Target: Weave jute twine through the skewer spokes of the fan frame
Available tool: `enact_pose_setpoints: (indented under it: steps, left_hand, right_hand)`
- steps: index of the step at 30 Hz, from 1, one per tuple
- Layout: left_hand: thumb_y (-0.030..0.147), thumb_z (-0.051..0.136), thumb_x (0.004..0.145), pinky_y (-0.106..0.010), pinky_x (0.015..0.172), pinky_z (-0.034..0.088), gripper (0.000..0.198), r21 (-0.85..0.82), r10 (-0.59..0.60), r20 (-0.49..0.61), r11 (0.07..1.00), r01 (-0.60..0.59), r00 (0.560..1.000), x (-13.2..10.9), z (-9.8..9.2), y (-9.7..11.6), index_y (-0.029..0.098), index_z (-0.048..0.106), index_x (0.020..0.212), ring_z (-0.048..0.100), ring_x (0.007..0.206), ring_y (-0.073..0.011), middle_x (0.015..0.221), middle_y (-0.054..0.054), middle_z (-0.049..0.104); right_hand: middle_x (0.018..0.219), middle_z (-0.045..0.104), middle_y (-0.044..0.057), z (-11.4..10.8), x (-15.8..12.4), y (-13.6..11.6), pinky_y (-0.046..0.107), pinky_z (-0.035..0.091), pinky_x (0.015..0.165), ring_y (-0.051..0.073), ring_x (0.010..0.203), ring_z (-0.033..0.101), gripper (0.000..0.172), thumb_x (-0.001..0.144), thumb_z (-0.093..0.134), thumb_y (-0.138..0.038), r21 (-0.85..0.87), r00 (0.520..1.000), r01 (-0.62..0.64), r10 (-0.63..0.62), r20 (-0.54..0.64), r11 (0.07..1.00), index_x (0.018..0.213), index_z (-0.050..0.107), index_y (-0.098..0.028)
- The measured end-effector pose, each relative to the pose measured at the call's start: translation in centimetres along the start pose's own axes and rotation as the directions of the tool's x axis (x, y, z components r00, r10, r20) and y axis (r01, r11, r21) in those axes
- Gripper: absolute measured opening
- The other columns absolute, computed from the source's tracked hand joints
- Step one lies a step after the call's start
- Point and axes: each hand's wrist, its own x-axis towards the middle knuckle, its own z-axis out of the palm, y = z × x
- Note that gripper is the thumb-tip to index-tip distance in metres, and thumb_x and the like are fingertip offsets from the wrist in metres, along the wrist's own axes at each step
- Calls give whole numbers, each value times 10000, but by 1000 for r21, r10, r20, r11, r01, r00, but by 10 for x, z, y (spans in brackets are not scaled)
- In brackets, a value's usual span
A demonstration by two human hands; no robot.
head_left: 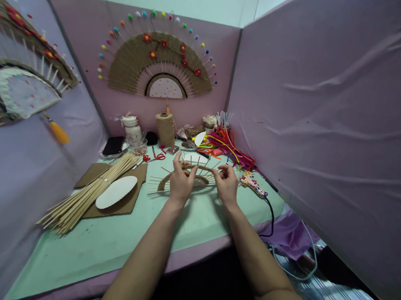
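Observation:
A small half-round fan frame (154,188) of thin wooden sticks lies on the table in front of me, its sticks spreading outward from a brown inner band. A brown twine strip (204,168) arcs across the sticks between my hands. On its left part, my left hand (182,181) pinches the strip between thumb and fingers, the index finger raised. My right hand (227,183) is closed on the strip's right part, fingertips together. My left hand covers part of the frame. Just beyond lies a white half-round card (196,158).
At left, a bundle of sticks (94,193) and a white oval card (116,192) rest on brown cardboard (125,206). Red scissors (159,157), a twine spool (165,129), a white bottle (132,129) and colourful pipe cleaners (232,147) stand behind. A corded glue gun (253,185) lies right.

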Motion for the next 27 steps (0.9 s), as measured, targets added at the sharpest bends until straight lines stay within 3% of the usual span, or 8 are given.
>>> enact_pose_setpoints:
  steps: [3,6,11,16,18,20,22,27]
  left_hand:
    - [399,712,748,-282,640,502,774,192,38,-37,981,-31,999,-1,1,5,227,321,1394,643,671,-174,964,-60,625]
    - [408,711,748,-305,656,506,794,275,91,-41,958,-76,995,-2,3,9,223,308,1405,653,732,-211,971,-72,630]
    - [304,632,832,-278,603,513,701,271,197,-33,946,-181,980,-5,6,0,250,251,1418,583,577,-107,1195,-124,569]
    - [238,541,895,-278,647,533,546,255,437,-96,879,-403,894,-6,10,-18,273,299,1383,581,691,-86,1421,-182,335]
    - [220,500,916,-271,666,531,495,280,500,-83,842,-461,862,-7,13,-23,272,314,1372,592,734,-93,1421,-173,356]
    - [229,474,929,-252,644,519,487,293,506,-34,829,-475,862,-7,16,-25,263,300,1382,598,703,-96,1356,-160,470]
    - [249,461,935,-240,603,502,531,288,459,18,848,-444,888,-8,20,-24,254,242,1418,596,632,-96,1286,-150,562]
    - [235,505,908,-266,631,496,691,288,311,85,902,-322,947,-2,26,-11,250,115,1478,634,634,-134,1178,-122,642]
  right_hand:
    - [604,429,-82,-1,0,1,227,348,541,103,535,416,298,761,648,-384,14,1000,0,0,-4,1000,949,554,-173]
    - [572,379,-90,-3,0,-1,227,333,538,105,523,388,302,782,620,-370,5,999,11,-11,33,1000,1003,593,-166]
    - [540,367,-73,-2,0,-5,231,293,507,100,505,339,251,798,592,-387,-7,996,-5,5,85,1000,848,660,-151]
    - [540,406,-62,4,1,-5,231,301,512,103,511,362,256,802,586,-400,-2,997,-24,24,72,1000,816,652,-153]
    - [543,419,-59,6,2,-4,233,307,515,106,514,369,260,802,582,-404,-2,997,-37,37,69,999,820,650,-154]
    - [545,426,-57,7,2,-4,235,310,518,109,518,375,266,799,581,-410,0,997,-45,45,62,999,822,648,-154]
    - [543,427,-57,8,2,-5,237,308,516,110,516,373,268,796,580,-413,4,997,-46,46,60,999,824,646,-155]
    - [535,425,-58,8,3,-6,239,308,512,109,503,370,246,799,570,-393,11,997,-51,50,59,999,817,644,-159]
